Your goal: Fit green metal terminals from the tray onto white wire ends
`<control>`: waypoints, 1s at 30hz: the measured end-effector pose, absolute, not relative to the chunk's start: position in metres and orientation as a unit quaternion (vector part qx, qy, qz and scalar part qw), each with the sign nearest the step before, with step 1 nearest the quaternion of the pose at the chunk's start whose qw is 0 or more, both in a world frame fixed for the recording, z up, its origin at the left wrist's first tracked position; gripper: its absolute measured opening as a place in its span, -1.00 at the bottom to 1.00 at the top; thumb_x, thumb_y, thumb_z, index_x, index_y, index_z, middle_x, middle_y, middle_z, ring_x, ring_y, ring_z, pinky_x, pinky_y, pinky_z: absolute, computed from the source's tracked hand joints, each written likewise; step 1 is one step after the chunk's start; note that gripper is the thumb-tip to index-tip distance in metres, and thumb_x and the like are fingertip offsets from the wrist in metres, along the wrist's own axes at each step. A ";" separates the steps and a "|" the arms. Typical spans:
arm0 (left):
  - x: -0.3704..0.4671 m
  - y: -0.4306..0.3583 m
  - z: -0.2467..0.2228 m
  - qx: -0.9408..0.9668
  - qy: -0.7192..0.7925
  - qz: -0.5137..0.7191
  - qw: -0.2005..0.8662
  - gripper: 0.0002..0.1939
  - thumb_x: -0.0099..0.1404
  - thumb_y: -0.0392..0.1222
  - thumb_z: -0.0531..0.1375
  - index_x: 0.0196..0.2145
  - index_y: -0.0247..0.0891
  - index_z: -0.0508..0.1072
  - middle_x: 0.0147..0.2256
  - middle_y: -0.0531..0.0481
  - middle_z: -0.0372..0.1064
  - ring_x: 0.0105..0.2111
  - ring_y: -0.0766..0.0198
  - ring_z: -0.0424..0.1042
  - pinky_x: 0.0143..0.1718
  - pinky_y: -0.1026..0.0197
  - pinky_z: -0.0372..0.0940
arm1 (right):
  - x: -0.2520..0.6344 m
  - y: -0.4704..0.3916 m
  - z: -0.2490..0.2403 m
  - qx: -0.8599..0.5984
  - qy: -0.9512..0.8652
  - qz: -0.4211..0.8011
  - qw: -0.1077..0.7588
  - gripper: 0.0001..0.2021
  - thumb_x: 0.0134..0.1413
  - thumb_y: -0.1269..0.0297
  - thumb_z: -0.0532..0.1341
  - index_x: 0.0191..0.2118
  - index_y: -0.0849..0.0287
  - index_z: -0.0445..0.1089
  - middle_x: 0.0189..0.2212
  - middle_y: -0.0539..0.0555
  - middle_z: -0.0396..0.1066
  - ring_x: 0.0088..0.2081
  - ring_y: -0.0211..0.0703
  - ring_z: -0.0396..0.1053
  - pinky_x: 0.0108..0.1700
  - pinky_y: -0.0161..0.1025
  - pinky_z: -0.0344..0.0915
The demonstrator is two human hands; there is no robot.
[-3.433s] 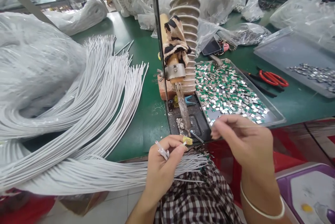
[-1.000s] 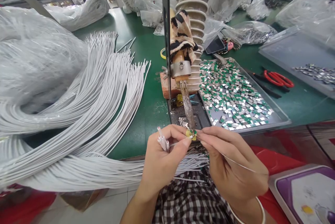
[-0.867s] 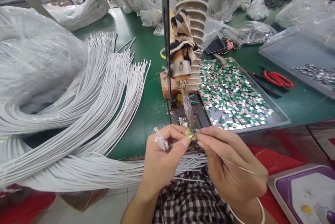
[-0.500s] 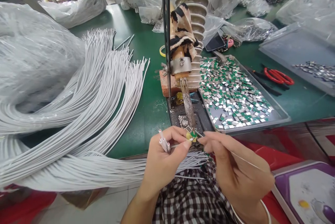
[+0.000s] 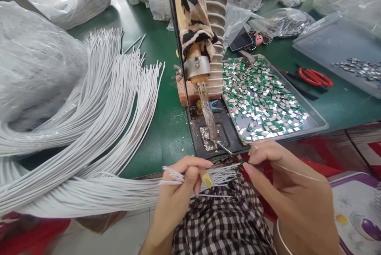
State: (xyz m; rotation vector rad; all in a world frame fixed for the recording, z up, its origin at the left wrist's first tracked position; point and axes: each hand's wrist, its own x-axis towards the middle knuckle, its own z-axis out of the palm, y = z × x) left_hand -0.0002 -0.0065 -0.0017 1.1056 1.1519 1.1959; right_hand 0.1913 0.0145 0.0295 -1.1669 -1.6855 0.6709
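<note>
My left hand [image 5: 180, 189] is closed around several white cables [image 5: 172, 174], whose cut ends stick out past the thumb. A yellow cover [image 5: 207, 180] shows at one of its fingertips. My right hand [image 5: 285, 179] is pinched, with a thin solder wire [image 5: 293, 173] running across its fingers; whether anything else is in the pinch I cannot make out. Ahead of both hands, a soldering iron [image 5: 207, 112] is clamped tip-down over a black tray [image 5: 214, 152] with solder bits. Below the hands, more white cables [image 5: 222, 173] with small boards at their ends lie over the checkered cloth on my lap.
Large bundles of white cable [image 5: 119, 100] cover the left of the green table [image 5: 169, 136]. To the right stand a clear tray [image 5: 320, 122] of small green-and-silver boards, red-handled pliers [image 5: 315, 77] and another plastic tray [image 5: 321, 44]. A ribbed hose [image 5: 212, 12] rises behind the iron.
Both hands have come away from the iron's tip toward my body and moved apart, the right hand going rightward. The green board seen at the left fingertips no longer shows there.
</note>
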 end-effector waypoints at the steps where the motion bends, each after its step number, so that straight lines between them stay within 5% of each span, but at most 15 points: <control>1: 0.002 -0.007 -0.001 0.474 0.489 0.469 0.562 -0.80 0.41 -0.14 0.15 -0.23 -0.19 0.57 -0.53 0.08 0.44 -0.54 0.35 0.36 -0.44 0.33 0.25 | 0.188 0.014 0.031 -0.464 -0.711 0.260 0.461 -0.85 0.06 0.51 0.28 -0.31 0.13 0.35 -0.40 0.00 0.37 -0.30 -0.22 0.35 -0.26 -0.28 0.35; 6: 0.010 -0.006 0.010 0.555 0.493 0.351 0.572 -0.86 0.28 -0.41 0.19 -0.29 -0.22 0.51 -0.40 0.06 0.44 -0.38 0.28 0.39 -0.31 0.30 0.24 | 0.166 0.011 0.029 -0.363 -0.796 0.278 0.397 -0.89 0.12 0.51 0.25 -0.26 0.17 0.43 -0.37 0.02 0.48 -0.30 -0.20 0.31 -0.27 -0.25 0.38; 12: 0.005 -0.010 0.006 0.551 0.472 0.464 0.508 -0.92 0.31 -0.18 0.26 -0.30 -0.22 0.51 -0.45 0.03 0.35 -0.46 0.29 0.26 -0.44 0.26 0.14 | 0.167 0.015 0.023 -0.376 -0.725 0.330 0.473 -0.86 0.06 0.56 0.27 -0.32 0.17 0.45 -0.46 -0.02 0.48 -0.39 -0.25 0.34 -0.33 -0.25 0.38; 19: 0.008 -0.002 0.004 0.572 0.450 0.505 0.464 -0.84 0.34 -0.15 0.24 -0.39 -0.22 0.46 -0.45 0.08 0.24 -0.44 0.33 0.23 -0.43 0.28 0.12 | 0.172 0.013 0.024 -0.372 -0.689 0.422 0.457 -0.74 0.13 0.57 0.20 -0.22 0.08 0.55 -0.47 -0.02 0.48 -0.42 -0.29 0.38 -0.39 -0.31 0.34; 30: 0.010 0.002 0.002 0.618 0.453 0.478 0.429 -0.83 0.37 -0.30 0.19 -0.42 -0.25 0.39 -0.45 0.09 0.23 -0.42 0.33 0.23 -0.39 0.28 0.12 | 0.176 0.016 0.022 -0.391 -0.695 0.395 0.456 -0.73 0.13 0.57 0.21 -0.20 0.07 0.56 -0.49 -0.05 0.47 -0.43 -0.32 0.34 -0.40 -0.36 0.30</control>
